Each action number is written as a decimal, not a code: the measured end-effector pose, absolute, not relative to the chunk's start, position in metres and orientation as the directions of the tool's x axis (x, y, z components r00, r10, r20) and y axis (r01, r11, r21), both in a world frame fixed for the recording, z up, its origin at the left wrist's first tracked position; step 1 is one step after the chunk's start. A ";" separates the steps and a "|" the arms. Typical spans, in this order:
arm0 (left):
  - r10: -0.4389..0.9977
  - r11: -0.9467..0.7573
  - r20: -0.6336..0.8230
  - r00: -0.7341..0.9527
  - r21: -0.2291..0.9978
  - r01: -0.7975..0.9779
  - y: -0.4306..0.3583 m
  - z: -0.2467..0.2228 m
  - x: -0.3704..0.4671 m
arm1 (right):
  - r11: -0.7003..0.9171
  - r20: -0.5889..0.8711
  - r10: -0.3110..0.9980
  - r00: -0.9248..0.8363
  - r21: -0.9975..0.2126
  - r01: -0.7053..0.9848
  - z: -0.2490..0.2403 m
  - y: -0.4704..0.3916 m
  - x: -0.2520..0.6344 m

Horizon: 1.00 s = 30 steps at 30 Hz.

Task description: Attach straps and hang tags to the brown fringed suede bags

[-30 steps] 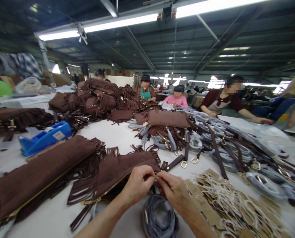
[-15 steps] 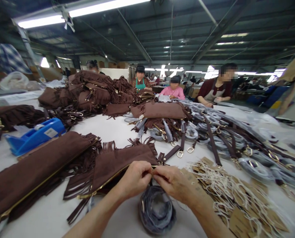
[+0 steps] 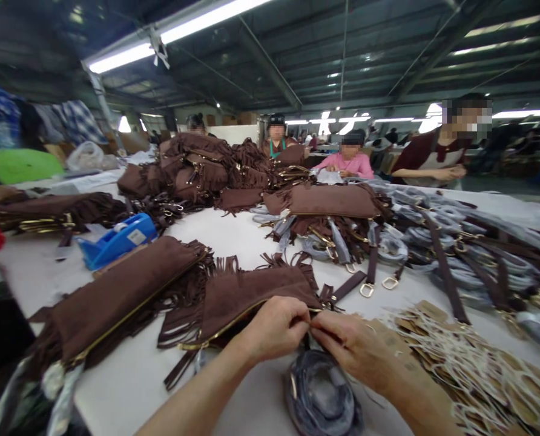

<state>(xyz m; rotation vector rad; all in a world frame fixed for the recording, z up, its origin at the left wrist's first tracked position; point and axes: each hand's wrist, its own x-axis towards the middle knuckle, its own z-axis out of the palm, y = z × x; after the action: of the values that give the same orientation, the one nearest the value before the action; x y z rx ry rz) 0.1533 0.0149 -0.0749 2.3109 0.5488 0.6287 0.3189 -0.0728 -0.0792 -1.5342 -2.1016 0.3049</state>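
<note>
Head view: one coiled strap (image 3: 324, 396) in clear wrap, on the near part of one white table (image 3: 197, 225). Hands, two, just beyond it: left hand (image 3: 279, 327) and right hand (image 3: 346, 340), thumb and fingers of each drawn together in a pinch, fingertips meeting or nearly so; what they pinch is hidden. Fringed brown bag (image 3: 256, 289), one, gold zipper partly open, lying directly behind the hands, its right corner at the fingertips. Kraft tags (image 3: 479, 372) with white strings, one heap, too many to count, right. Second fringed bag (image 3: 129, 297), one, left. Blue tape dispenser (image 3: 118, 241), one, behind that bag. Wrapped straps (image 3: 433, 242), one pile, uncounted, beside another brown bag (image 3: 333, 200) laid flat. Brown bags in one large heap (image 3: 192, 163), uncounted. Co-workers, four at the far side: one in pink (image 3: 349, 162), one in maroon (image 3: 427, 154), one with a green apron strap (image 3: 276, 145), one mostly hidden behind the heap.
</note>
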 end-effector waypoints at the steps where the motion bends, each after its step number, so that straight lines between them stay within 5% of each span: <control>1: 0.530 -0.704 0.287 0.798 0.674 0.225 0.015 -0.075 0.153 | 0.349 0.275 0.930 -0.244 -0.451 0.821 -0.080 -0.073 0.319; 11: 0.561 -0.714 0.257 0.787 0.630 0.304 0.008 -0.076 0.155 | 0.348 0.348 0.907 -0.239 -0.296 0.890 -0.091 -0.078 0.313; 24: 0.623 -0.603 0.247 0.742 0.755 0.256 0.012 -0.076 0.156 | 0.268 0.390 0.920 -0.027 -0.580 0.769 -0.107 -0.071 0.315; 30: 0.606 -0.665 0.310 0.733 0.703 0.252 0.012 -0.078 0.156 | 0.287 0.416 0.907 -0.060 -0.510 0.811 -0.109 -0.071 0.314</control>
<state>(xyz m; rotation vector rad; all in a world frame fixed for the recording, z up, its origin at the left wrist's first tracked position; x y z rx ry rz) 0.1563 0.0117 -0.0778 2.2821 0.6444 0.7077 0.3138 -0.0711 -0.1089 -1.5396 -1.8815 0.1819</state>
